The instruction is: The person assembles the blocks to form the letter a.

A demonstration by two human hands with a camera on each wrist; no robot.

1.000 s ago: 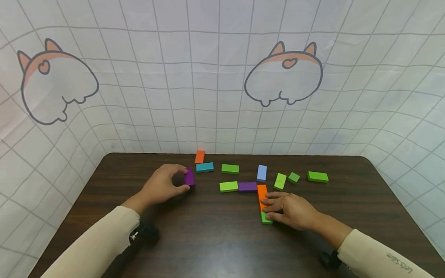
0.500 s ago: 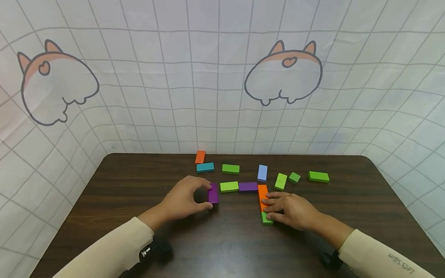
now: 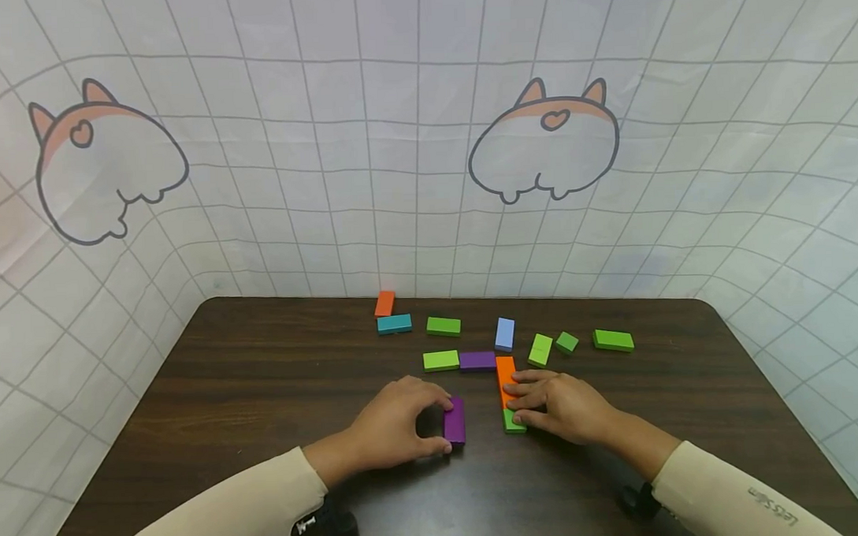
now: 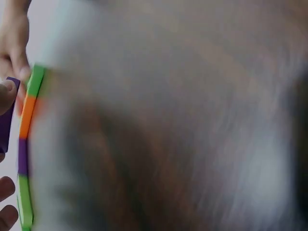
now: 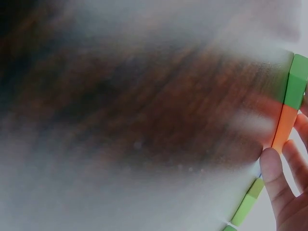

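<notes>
My left hand [image 3: 395,427] pinches a purple block [image 3: 454,422] between thumb and fingertips, close over the dark tabletop. The same block [image 4: 6,126] shows at the left edge of the left wrist view. To its right, my right hand [image 3: 567,407] rests its fingers on an orange block [image 3: 505,372] and on the green block [image 3: 512,424] at its near end. Orange and green form a column running towards me. From the column's far end a second purple block [image 3: 478,361] and a lime block [image 3: 441,361] extend leftward in a row.
Along the back lie a red-orange block [image 3: 384,303], a teal block [image 3: 394,324], a green block [image 3: 444,327] and a light blue block [image 3: 505,334]. Further right are a lime block [image 3: 541,349], a small green cube [image 3: 566,342] and another green block [image 3: 613,340]. A patterned curtain [image 3: 426,181] hangs behind the table [image 3: 263,384].
My left hand has carried the purple block rightward and towards me, from the left of the row to just left of the column. The right hand has stayed on the column.
</notes>
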